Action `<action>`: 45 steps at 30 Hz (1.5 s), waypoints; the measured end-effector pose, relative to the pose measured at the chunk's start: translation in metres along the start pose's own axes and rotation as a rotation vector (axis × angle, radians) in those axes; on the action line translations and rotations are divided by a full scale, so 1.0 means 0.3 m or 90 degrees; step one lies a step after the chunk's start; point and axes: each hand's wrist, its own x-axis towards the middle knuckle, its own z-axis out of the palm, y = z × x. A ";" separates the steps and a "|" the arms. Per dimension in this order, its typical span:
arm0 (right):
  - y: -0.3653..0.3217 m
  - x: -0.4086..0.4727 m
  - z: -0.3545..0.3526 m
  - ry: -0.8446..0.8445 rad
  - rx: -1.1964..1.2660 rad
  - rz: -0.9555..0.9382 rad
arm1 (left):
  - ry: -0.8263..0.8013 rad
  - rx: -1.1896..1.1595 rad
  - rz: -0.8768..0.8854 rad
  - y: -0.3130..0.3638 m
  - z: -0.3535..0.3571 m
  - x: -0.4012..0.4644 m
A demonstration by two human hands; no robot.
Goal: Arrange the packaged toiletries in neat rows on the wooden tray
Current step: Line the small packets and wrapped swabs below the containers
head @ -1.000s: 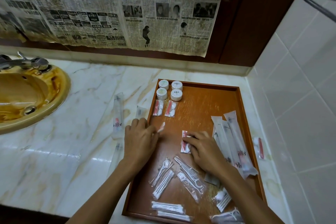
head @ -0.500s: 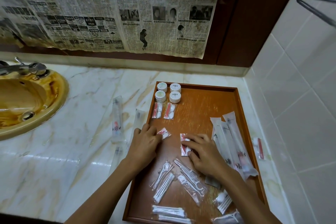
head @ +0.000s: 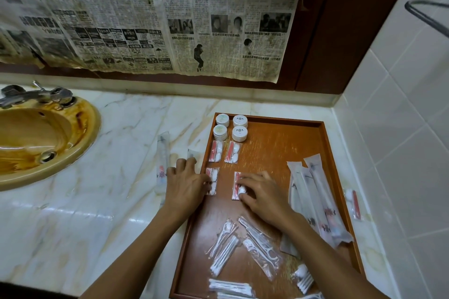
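Note:
The wooden tray [head: 279, 143] lies on the marble counter by the tiled wall. Several round white tubs [head: 240, 130] stand at its far left corner, two red-and-white sachets [head: 232, 152] below them. My left hand [head: 185, 181] lies over the tray's left rim, fingertips touching a third sachet [head: 212, 181] lying flat on the tray. My right hand [head: 263, 195] presses a fourth sachet [head: 237, 185] down with its fingertips. Long toothbrush packs [head: 313, 192] lie on the tray's right side. Floss-pick and cotton-swab packs [head: 257, 247] are scattered at the near end.
Two long clear packs [head: 162, 160] lie on the counter left of the tray. One red-and-white sachet [head: 354, 204] lies between the tray and the tiled wall. A yellow sink [head: 36, 138] with a tap sits at far left. Newspaper covers the back wall.
My left hand has laid its sachet flat on the tray below the upper left one. My right hand has kept pressing its sachet; the view shifted slightly.

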 end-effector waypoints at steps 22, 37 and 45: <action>-0.006 0.051 0.082 0.072 -0.081 -0.095 | 0.145 -0.153 -0.025 0.029 0.069 -0.035; -0.007 0.052 0.085 0.088 -0.085 -0.095 | 0.141 -0.180 -0.044 0.031 0.072 -0.036; -0.009 0.051 0.083 0.091 -0.092 -0.104 | 0.142 -0.183 -0.031 0.030 0.065 -0.038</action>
